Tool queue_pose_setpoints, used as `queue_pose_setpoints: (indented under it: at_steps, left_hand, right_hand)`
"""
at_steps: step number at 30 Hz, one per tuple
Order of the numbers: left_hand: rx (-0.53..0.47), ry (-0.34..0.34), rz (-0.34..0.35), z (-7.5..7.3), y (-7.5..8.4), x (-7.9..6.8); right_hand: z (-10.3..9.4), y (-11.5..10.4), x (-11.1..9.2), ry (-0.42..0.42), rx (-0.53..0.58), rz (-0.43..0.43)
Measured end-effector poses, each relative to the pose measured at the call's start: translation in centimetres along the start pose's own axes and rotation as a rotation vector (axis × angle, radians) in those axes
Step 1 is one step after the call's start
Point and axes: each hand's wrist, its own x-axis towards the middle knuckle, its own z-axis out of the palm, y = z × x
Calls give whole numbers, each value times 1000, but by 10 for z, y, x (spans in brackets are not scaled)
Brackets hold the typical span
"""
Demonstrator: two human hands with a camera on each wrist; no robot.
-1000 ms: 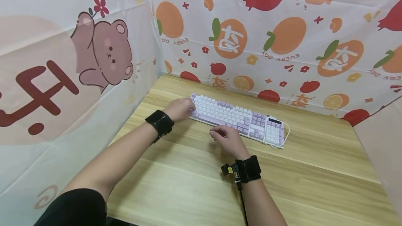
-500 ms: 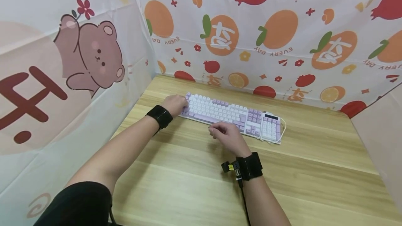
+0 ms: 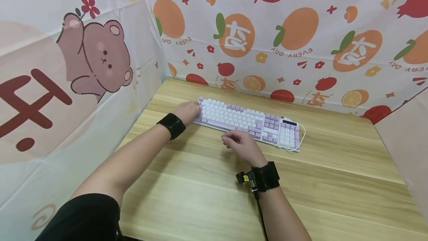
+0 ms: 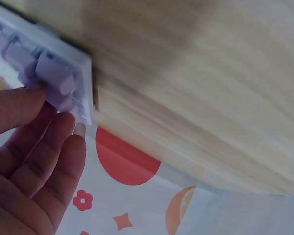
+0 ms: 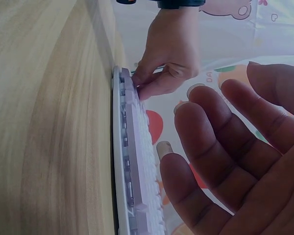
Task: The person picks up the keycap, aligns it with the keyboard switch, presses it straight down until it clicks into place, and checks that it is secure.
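Observation:
A white and lilac keyboard (image 3: 234,116) lies across the back of the wooden table. My left hand (image 3: 187,112) is at its left end. In the left wrist view, the thumb and fingers of this left hand (image 4: 36,161) pinch a lilac keycap (image 4: 54,73) near the keyboard's corner; the fingertips are partly hidden behind it. My right hand (image 3: 245,146) hovers just in front of the keyboard's lower edge, its fingers loosely bent and holding nothing. From the right wrist, the same right hand (image 5: 235,147) appears close up, apart from the keys.
A white cable (image 3: 303,137) is looped round the keyboard's right end. Behind the wooden table (image 3: 187,192) hangs a fruit-print cloth (image 3: 267,40), and a bear-print cloth (image 3: 103,58) covers the left side. A black wristband with a small camera (image 3: 247,177) sits on the right wrist.
The head view has turned a little, so the cloths and keyboard appear further left. My left hand stays at the keyboard's left end; the right hand has hardly moved.

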Motion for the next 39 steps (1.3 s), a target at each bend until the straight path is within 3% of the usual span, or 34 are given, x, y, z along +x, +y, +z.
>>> queue_pose_setpoints:
  at_steps: [8, 15, 22, 39]
  left_hand:
    - [77, -71, -3, 0, 16, -13]
    - [10, -64, -68, 7, 28, -11]
    - [-125, -78, -145, 5, 22, -11]
    - [-143, -66, -171, 8, 22, -27]
  right_hand:
    - [0, 0, 1, -16, -10, -12]
    - [-6, -2, 2, 1, -35, -32]
    - [-10, -4, 4, -20, -45, -31]
    - [0, -2, -2, -23, -55, 7]
